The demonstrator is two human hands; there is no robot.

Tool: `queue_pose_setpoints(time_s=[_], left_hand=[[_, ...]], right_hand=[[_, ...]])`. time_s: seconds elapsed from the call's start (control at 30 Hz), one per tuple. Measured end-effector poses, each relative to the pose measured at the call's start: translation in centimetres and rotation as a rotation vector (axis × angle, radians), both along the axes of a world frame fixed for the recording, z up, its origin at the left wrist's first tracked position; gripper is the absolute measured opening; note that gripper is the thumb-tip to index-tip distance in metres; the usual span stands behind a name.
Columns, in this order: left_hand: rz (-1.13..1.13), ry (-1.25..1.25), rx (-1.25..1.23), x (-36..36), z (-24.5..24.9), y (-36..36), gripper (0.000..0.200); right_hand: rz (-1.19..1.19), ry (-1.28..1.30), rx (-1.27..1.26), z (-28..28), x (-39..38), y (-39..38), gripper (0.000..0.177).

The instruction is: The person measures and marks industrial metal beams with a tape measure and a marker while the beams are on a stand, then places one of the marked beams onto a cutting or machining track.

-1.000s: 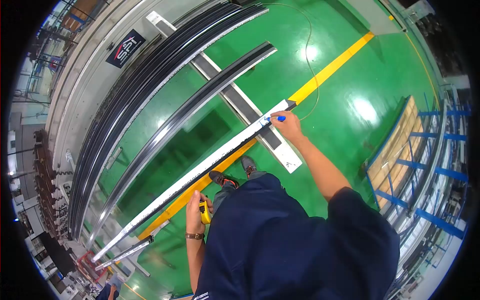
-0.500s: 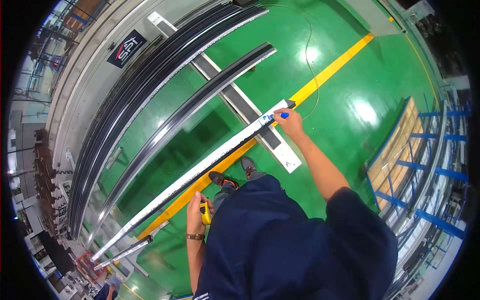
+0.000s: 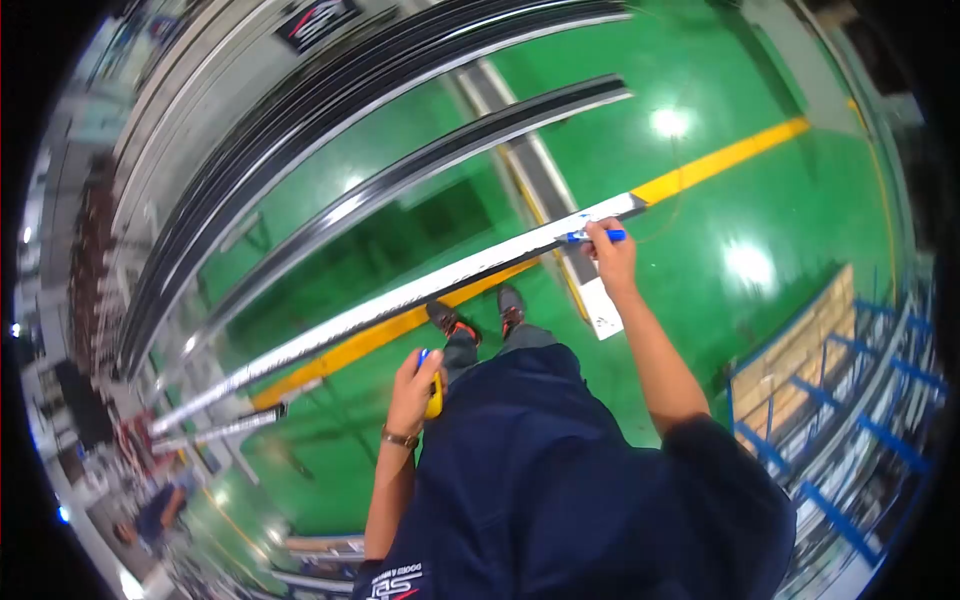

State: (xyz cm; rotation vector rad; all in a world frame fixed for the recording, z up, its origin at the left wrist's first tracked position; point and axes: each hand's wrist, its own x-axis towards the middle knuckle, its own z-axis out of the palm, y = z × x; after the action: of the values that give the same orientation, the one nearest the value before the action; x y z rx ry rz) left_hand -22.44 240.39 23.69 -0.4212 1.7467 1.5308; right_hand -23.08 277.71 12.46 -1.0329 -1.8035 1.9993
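Note:
My right hand [image 3: 614,258] grips a blue marker [image 3: 616,236] near the far right end of a long white-faced profile bar [image 3: 420,287]. The marker's tip points left, right at the bar's front edge. Small blue marks show on the white face close to my fingers. Low in front of my body, my left hand [image 3: 408,392] is closed around a yellow tape measure [image 3: 435,398]. A small blue piece [image 3: 424,355] sticks up between its thumb and fingers.
The bar lies across a support beam [image 3: 602,312]. Behind it are a curved-looking dark profile [image 3: 440,150] and a stack of black profiles [image 3: 330,105]. A blue rack [image 3: 860,400] with boards stands at right. Another person [image 3: 158,515] is at lower left.
My view has turned, shifting the bars in the picture. My right hand has drawn the marker toward the bar's near edge. The blue piece in my left hand now shows.

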Motion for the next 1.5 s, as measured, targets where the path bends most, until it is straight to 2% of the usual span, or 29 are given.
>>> queue_pose_setpoints(time_s=[0.07, 0.2, 0.3, 0.43, 0.5, 0.57, 0.7, 0.83, 0.93, 1.03, 1.13, 1.17, 1.2, 1.27, 1.3, 1.33, 1.37, 1.4, 1.5], left_hand=[[-0.007, 0.062, -0.024, 0.5, -0.5, -0.5, 0.033], [-0.055, 0.213, -0.094, 2.3, -0.1, -2.3, 0.032], [0.015, 0.229, -0.083, 3.7, 1.3, -4.4, 0.031], [0.112, 0.318, -0.13, 6.4, 0.9, -9.2, 0.032], [0.123, 0.358, -0.18, 8.0, 0.8, -12.5, 0.033], [0.234, 0.411, -0.158, 9.9, 1.3, -15.7, 0.036], [0.35, 0.427, -0.16, 14.1, 1.4, -23.9, 0.035], [0.357, 0.405, -0.203, 19.4, 2.4, -31.6, 0.033], [0.415, 0.331, -0.073, 23.1, 3.3, -36.8, 0.033], [0.491, 0.316, 0.315, 26.3, 4.7, -40.4, 0.033], [0.511, 0.352, 0.437, 28.5, 5.4, -43.8, 0.035], [0.515, 0.351, 0.473, 29.3, 5.1, -44.8, 0.035], [0.596, 0.321, 0.524, 29.5, 4.8, -45.5, 0.033], [0.847, 0.332, 0.409, 29.2, 4.4, -46.6, 0.033], [0.971, 0.331, 0.351, 29.3, 4.2, -47.1, 0.033], [0.973, 0.395, 0.147, 29.4, 3.6, -48.3, 0.033], [1.058, 0.386, 0.164, 29.6, 3.5, -49.3, 0.032], [1.143, 0.375, 0.18, 29.9, 3.4, -50.4, 0.033], [1.471, 0.345, 0.248, 30.2, 3.1, -53.8, 0.034]], right_hand=[[0.134, -0.034, -0.136, 2.8, -1.0, -3.9, 0.027], [0.47, 0.01, -0.244, 8.0, -2.6, -13.9, 0.027], [0.689, 0.021, -0.319, 10.3, -3.2, -20.6, 0.026], [0.96, 0.019, -0.33, 10.7, -3.0, -28.3, 0.028], [1.033, 0.007, -0.344, 10.9, -2.1, -32.6, 0.029], [1.105, 0.038, -0.375, 11.2, -1.5, -36.9, 0.029], [1.161, 0.04, -0.306, 11.7, 0.6, -46.6, 0.029], [1.453, 0.092, -0.161, 11.4, 5.8, -56.7, 0.031], [1.513, 0.092, -0.226, 12.7, 8.7, -63.1, 0.032], [1.517, 0.091, -0.438, 13.2, 11.8, -68.0, 0.03], [1.608, 0.05, -0.566, 13.1, 13.7, -71.8, 0.026], [1.667, 0.053, -0.525, 13.2, 14.3, -72.9, 0.025], [1.724, 0.058, -0.484, 13.2, 14.4, -74.0, 0.023], [1.891, 0.1, -0.449, 13.1, 15.1, -75.9, 0.019], [1.875, 0.168, -0.482, 12.4, 15.4, -77.1, 0.018], [1.861, 0.241, -0.515, 11.4, 15.2, -78.9, 0.016], [1.845, 0.311, -0.55, 11.5, 15.0, -80.8, 0.015], [1.779, 0.128, -0.495, 12.4, 14.6, -82.2, 0.017], [1.89, -0.104, -0.535, 9.7, 12.8, -86.7, 0.019]])
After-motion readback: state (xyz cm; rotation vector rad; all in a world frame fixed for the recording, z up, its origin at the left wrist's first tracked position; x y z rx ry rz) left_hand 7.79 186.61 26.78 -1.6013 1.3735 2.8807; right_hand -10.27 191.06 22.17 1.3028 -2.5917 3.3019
